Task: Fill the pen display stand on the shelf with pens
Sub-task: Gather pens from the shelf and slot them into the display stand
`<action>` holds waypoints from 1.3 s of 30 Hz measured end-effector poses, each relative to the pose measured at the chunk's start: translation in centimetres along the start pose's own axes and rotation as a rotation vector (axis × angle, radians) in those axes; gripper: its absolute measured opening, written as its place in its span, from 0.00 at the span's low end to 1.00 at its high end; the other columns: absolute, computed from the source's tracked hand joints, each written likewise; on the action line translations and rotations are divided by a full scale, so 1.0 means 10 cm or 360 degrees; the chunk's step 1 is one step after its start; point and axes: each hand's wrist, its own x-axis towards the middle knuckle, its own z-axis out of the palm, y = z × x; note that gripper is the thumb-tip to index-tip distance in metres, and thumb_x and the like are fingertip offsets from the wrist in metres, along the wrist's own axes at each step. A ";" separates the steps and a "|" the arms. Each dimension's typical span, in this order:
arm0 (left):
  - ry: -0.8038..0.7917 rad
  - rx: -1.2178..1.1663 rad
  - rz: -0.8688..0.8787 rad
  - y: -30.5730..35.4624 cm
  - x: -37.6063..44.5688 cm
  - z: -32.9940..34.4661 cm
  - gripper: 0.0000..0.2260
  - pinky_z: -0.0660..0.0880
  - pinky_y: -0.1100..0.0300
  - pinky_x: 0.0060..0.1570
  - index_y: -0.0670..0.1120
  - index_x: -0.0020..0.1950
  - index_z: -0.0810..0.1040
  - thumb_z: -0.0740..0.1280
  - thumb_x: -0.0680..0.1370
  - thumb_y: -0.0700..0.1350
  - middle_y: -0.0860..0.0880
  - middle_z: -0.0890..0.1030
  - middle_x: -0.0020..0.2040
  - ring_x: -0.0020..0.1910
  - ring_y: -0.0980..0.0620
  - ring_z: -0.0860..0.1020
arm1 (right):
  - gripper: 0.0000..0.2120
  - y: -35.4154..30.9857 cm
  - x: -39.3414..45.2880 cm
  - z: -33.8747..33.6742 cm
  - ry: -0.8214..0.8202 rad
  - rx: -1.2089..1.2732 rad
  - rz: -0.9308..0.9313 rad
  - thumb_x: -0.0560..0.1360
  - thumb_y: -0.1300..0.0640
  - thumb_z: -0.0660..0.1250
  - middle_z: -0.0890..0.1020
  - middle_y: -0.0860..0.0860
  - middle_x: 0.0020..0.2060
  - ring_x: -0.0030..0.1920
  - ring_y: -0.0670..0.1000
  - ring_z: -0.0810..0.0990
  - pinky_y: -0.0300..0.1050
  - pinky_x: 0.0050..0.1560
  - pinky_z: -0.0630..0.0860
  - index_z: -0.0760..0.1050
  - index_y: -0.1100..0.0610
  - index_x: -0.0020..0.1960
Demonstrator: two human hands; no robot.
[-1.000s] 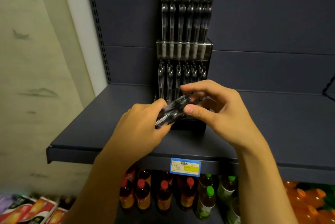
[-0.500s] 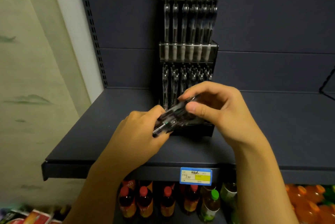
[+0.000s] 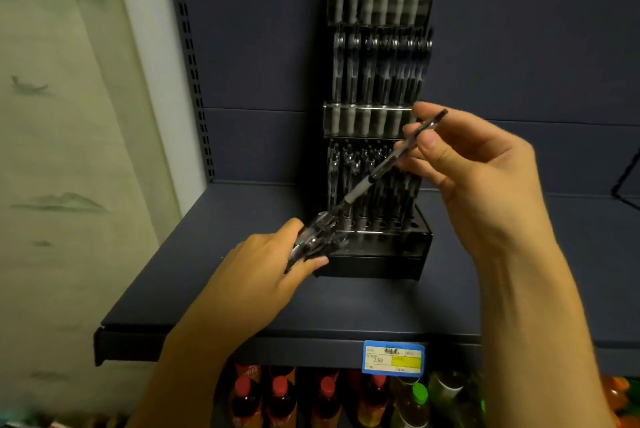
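The pen display stand [image 3: 375,185] is standing at the shelf's [image 3: 214,275] back edge, upper tiers stocked, bottom tier showing open holes. The right hand [image 3: 474,178] is pinching one pen [image 3: 388,164]; the left hand [image 3: 277,265] is gripping the remaining bundle [image 3: 318,233].

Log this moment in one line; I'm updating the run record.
left hand: grips pen bundle | right hand: pinches single pen | pen display stand: bottom tier part-filled
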 end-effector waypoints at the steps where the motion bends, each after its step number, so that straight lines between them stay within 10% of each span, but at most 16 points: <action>1: -0.0024 0.0051 -0.0003 -0.01 0.00 -0.02 0.17 0.75 0.53 0.38 0.56 0.47 0.66 0.54 0.74 0.68 0.54 0.77 0.37 0.35 0.55 0.76 | 0.12 -0.02 0.02 0.02 0.0030 -0.0100 -0.0019 0.75 0.68 0.70 0.86 0.59 0.46 0.49 0.55 0.87 0.45 0.50 0.83 0.82 0.59 0.58; 25: -0.0112 0.0230 -0.0103 -0.08 -0.06 -0.09 0.12 0.76 0.57 0.42 0.56 0.48 0.70 0.64 0.78 0.63 0.57 0.76 0.40 0.40 0.56 0.76 | 0.08 0.28 0.07 0.47 -0.0276 -0.1361 -0.0011 0.72 0.56 0.79 0.84 0.45 0.37 0.39 0.41 0.83 0.41 0.48 0.83 0.82 0.51 0.49; 39: -0.0043 0.0147 -0.0051 -0.05 -0.08 -0.05 0.13 0.74 0.58 0.37 0.58 0.42 0.66 0.65 0.78 0.62 0.54 0.76 0.38 0.37 0.54 0.76 | 0.07 0.38 -0.03 0.51 -0.0075 -0.1449 0.0113 0.75 0.50 0.75 0.84 0.47 0.33 0.37 0.44 0.83 0.43 0.47 0.82 0.82 0.54 0.44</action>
